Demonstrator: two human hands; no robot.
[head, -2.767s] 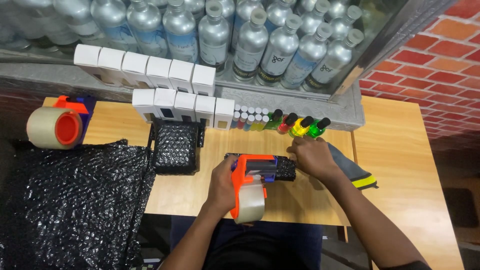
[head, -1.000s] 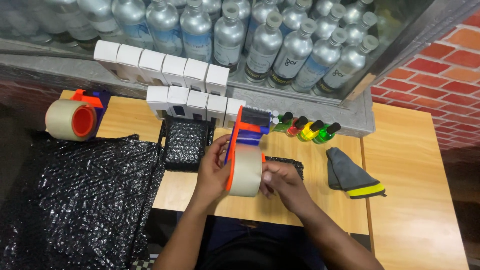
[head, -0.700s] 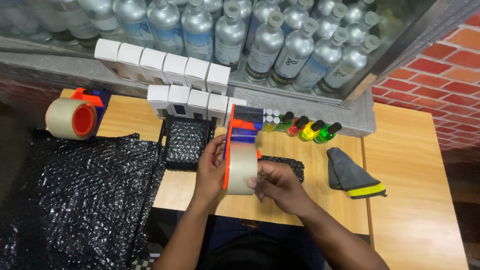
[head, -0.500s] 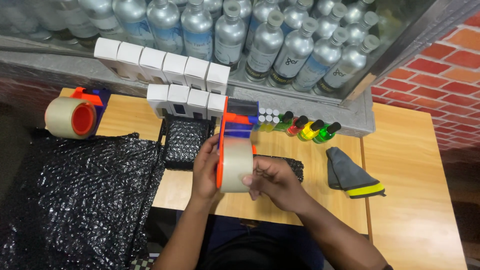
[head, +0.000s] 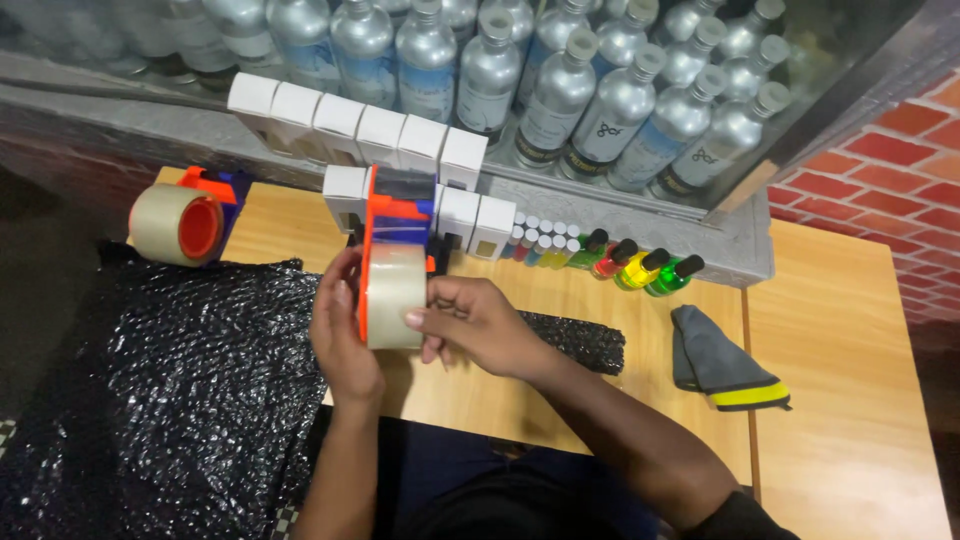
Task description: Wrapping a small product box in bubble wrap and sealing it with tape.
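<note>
I hold an orange and blue tape dispenser (head: pixel 395 215) upright above the wooden table (head: pixel 830 330), its beige tape roll (head: pixel 392 292) facing me. My left hand (head: pixel 340 335) grips the dispenser's left side. The thumb of my right hand (head: pixel 475 325) presses on the front of the roll while the fingers curl around its right side. Behind my right hand, a package wrapped in black bubble wrap (head: pixel 580 340) lies on the table, partly hidden.
A large black bubble wrap sheet (head: pixel 150 390) covers the table's left. A second tape dispenser (head: pixel 180 220) lies at far left. White boxes (head: pixel 350 130), small coloured bottles (head: pixel 630 265), silver bottles (head: pixel 560 80) and a grey and yellow cloth (head: pixel 720 365) lie at the back and right.
The dispenser was lifted off the wrapped package and turned upright, roll toward me. My right hand left the package and came onto the roll. The view shifted slightly.
</note>
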